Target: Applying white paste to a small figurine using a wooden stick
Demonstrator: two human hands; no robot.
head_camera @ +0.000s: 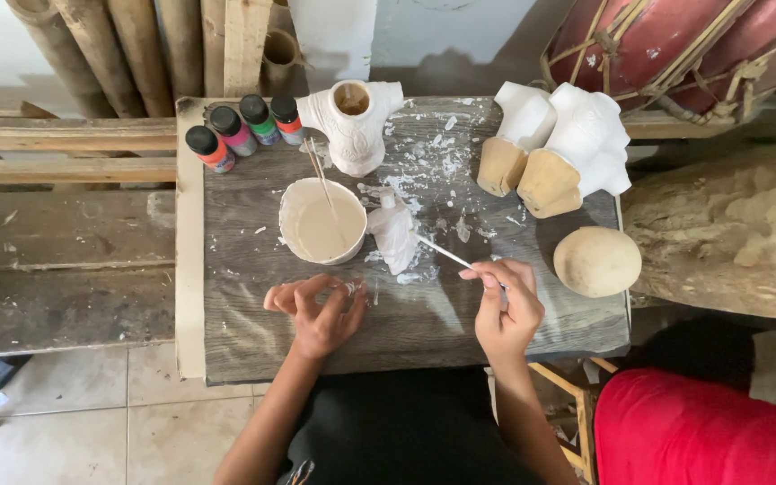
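Observation:
My right hand pinches a thin white paintbrush whose tip touches a small white figure lying on the grey wooden board. My left hand rests on the board below a white bowl of pale paint, fingers curled around something small that I cannot make out. A thin stick leans in the bowl. A white torso-shaped figure with an open neck stands behind the bowl.
Several small paint bottles with black caps stand at the board's back left. Two white-painted wooden figures lie at the back right, a bare wooden ball below them. White flakes litter the middle. Bamboo poles lean behind; red cloth lower right.

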